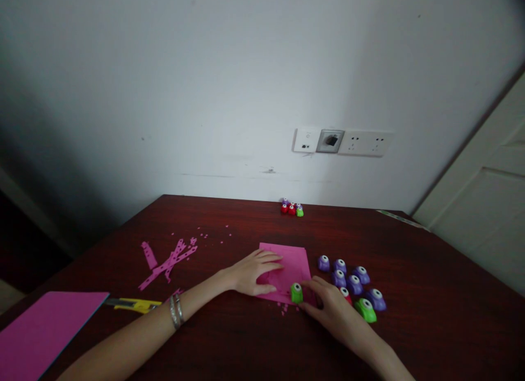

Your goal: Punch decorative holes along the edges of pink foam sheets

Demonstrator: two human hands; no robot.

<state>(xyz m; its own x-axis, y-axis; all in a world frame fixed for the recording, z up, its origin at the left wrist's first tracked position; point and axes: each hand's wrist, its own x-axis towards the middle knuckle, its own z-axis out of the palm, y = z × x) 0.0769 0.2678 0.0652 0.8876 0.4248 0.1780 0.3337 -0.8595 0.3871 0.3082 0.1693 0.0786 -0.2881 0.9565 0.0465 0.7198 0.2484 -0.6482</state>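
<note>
Currently resting the left hand (248, 273) on the pink paper (293, 261), back upward and fingers spread. Wearing silver bracelets (177, 311) on that wrist. Reaching in from the right with the right hand (333, 310), thumb and forefinger parted, with a green punch (296, 296) right at their tips; cannot tell whether pinching it or only touching it. Can see that punch over the near right part of the paper, just left of the right fingertips and right of the left thumb. Can spot pink crumbs (283, 309) on the brown table (229, 343), just off the paper's near edge. Beyond and beside the right hand, can count six purple punches (354, 285), plus a red punch (345, 294), partly hidden, and a second green punch (366, 311). Left of the left hand, can see pink strips (158, 270) with holes and, nearer, a yellow knife (135, 305), blade end just beside a pink sheet (45, 321). At the far edge, near the wall (229, 97), can make out a small cluster of punches (292, 210).
</note>
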